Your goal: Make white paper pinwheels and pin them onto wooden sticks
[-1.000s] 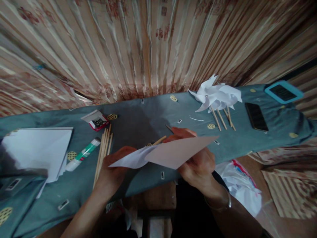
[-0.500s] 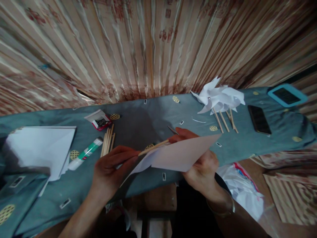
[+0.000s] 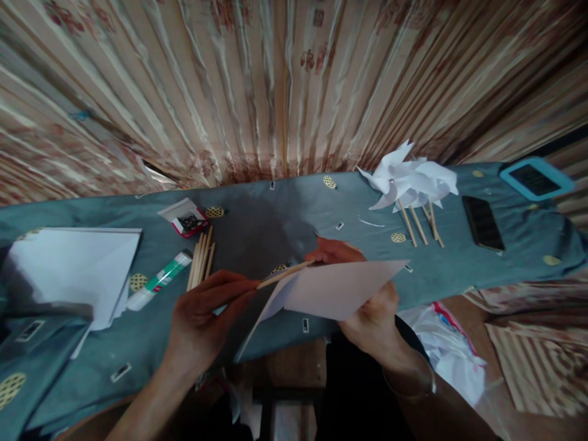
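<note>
My left hand point(image 3: 202, 312) is closed, its fingertips pinching one end of a thin wooden stick point(image 3: 282, 275). The far end of that stick meets the fingers of my right hand point(image 3: 372, 300). A sheet of white paper point(image 3: 340, 291) with a bent left part spreads just below the stick, in front of my right palm. My right hand is closed around the paper and the stick's end; most of its fingers are hidden behind the sheet. A small dark pointed tip point(image 3: 316, 234) pokes out above the right fingers; what it belongs to is hidden.
Left on the blue-green cloth are a paper stack point(image 3: 78, 269), a glue stick point(image 3: 160, 282), wooden sticks point(image 3: 199, 260) and an open box of small dark metal pieces point(image 3: 188, 222). Right lie paper pinwheels point(image 3: 408, 180), a phone point(image 3: 483, 223) and a blue-framed tablet point(image 3: 535, 179). A curtain point(image 3: 275, 92) hangs behind.
The paper has tilted slightly and its right corner has dropped a little. Less of the pointed tip shows above my right fingers. Both hands keep their hold.
</note>
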`<state>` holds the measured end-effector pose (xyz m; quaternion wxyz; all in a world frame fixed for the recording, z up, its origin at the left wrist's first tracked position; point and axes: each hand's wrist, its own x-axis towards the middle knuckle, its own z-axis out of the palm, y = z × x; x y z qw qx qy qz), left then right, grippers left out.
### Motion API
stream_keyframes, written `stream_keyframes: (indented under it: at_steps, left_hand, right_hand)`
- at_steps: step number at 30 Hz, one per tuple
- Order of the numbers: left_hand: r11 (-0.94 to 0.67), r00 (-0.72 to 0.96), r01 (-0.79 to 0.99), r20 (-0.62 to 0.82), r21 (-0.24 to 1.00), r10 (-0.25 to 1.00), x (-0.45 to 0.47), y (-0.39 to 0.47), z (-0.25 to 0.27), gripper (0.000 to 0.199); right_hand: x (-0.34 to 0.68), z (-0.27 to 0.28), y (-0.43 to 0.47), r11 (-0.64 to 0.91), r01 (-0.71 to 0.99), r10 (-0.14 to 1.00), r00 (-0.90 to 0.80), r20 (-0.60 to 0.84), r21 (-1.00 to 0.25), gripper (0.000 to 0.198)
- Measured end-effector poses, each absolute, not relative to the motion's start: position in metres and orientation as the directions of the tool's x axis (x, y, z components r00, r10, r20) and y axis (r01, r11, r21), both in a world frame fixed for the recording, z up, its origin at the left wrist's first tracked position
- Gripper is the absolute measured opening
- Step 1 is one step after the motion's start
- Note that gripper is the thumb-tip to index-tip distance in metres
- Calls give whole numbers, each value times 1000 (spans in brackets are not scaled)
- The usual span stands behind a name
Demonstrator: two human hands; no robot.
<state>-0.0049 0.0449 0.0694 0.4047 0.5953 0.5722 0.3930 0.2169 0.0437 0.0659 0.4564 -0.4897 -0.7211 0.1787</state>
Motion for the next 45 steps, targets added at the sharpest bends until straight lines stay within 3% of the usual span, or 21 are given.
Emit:
stream_keyframes:
  at_steps: [9, 30, 38, 45]
  left_hand:
    - [19, 38, 354, -34, 935, 999, -7, 44, 70, 12]
    - [74, 20, 322, -84, 944, 996, -11, 37, 57, 13]
    - [184, -4, 251, -189, 950, 982, -5, 44, 48, 10]
    - [272, -50, 112, -268, 956, 962, -3, 46, 39, 9]
  right_hand:
    - [215, 63, 48, 545, 505, 814, -129, 566, -669, 26]
    - [207, 50, 50, 485, 517, 859, -129, 496, -705, 27]
    - [209, 52, 61, 383, 524, 922, -174, 345, -761, 32]
    - [213, 55, 64, 353, 506, 935, -153, 320, -787, 47]
